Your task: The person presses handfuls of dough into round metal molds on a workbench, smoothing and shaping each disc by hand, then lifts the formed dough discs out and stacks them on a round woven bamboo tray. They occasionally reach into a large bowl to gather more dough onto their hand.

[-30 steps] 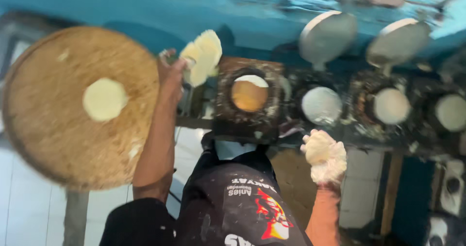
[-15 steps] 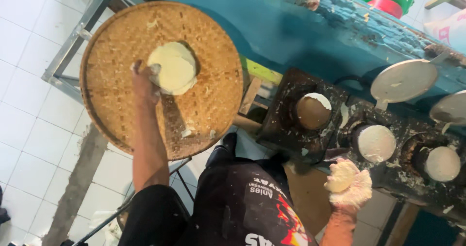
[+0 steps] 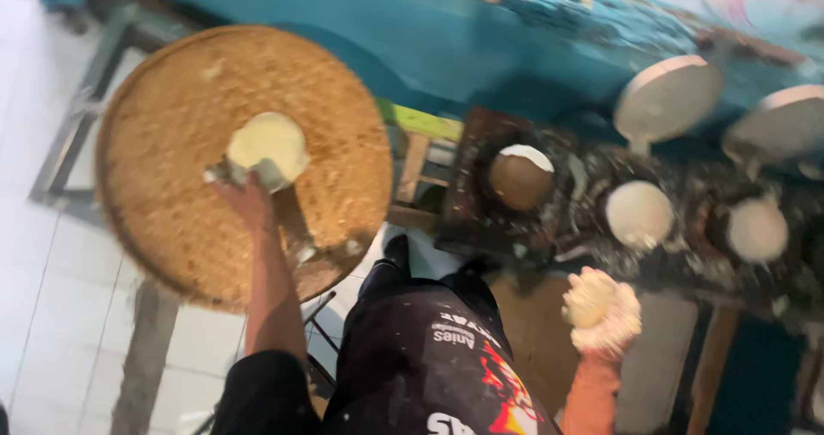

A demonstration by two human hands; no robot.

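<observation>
My left hand [image 3: 245, 193] reaches over a round woven bamboo tray [image 3: 172, 229] and rests on the near edge of a pale round flat cake [image 3: 268, 143] lying in the tray's middle; the fingers touch it. My right hand [image 3: 605, 310], coated in white paste, is closed around a pale lump of dough [image 3: 588, 299] low at the right, in front of the stove. A brown dome-shaped mould [image 3: 518, 177] with a white rim sits in the nearest stove opening.
A dark, batter-spattered stove [image 3: 687, 255] holds two more white-filled moulds [image 3: 639, 213]. Two round lids [image 3: 668, 98] lean on a blue wall. The tray sits on a metal frame [image 3: 73, 156] over white floor tiles. My dark apron fills the bottom.
My left hand carried the flat cake from near the stove over to the tray and set it down there. The right hand has kept its lump of dough throughout.
</observation>
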